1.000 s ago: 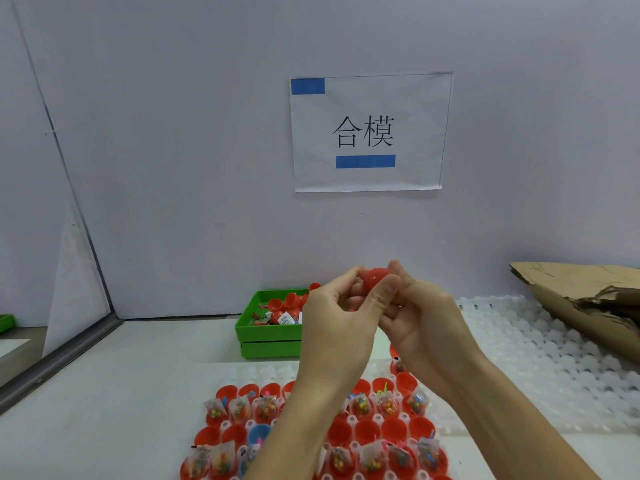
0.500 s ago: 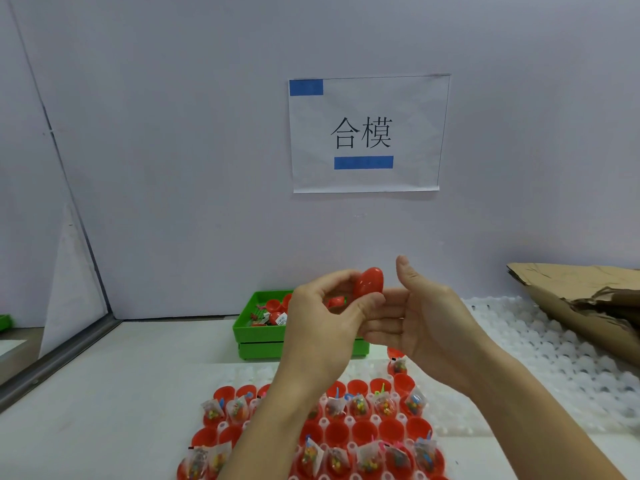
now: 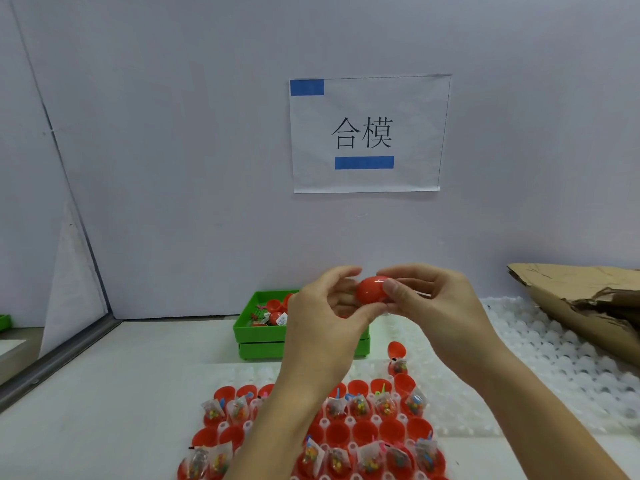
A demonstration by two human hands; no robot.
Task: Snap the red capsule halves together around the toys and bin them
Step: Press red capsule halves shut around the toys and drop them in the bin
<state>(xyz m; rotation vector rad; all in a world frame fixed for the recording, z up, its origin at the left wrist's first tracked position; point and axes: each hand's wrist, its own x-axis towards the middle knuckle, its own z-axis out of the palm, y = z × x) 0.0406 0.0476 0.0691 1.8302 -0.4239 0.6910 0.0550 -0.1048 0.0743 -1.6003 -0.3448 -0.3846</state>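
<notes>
A closed red capsule [image 3: 371, 289] is held up in front of me between both hands. My left hand [image 3: 325, 313] curls round its left end with thumb and fingers. My right hand [image 3: 426, 303] pinches its right end, thumb in front. Behind the hands stands a green bin [image 3: 258, 329] with several red capsules and toy packets in it. Below, a white tray [image 3: 349, 422] carries several open red capsule halves [image 3: 363, 431], many with small bagged toys [image 3: 358, 405] in them.
A white bubbled sheet [image 3: 540, 355] covers the table at the right. Torn brown cardboard [image 3: 588, 299] lies at the far right. A paper sign [image 3: 367, 133] hangs on the back wall. A panel and metal rail [image 3: 59, 358] border the left side.
The right hand, which had opened half a second ago, has closed back on the capsule's right end. The capsule now lies sideways between both hands.
</notes>
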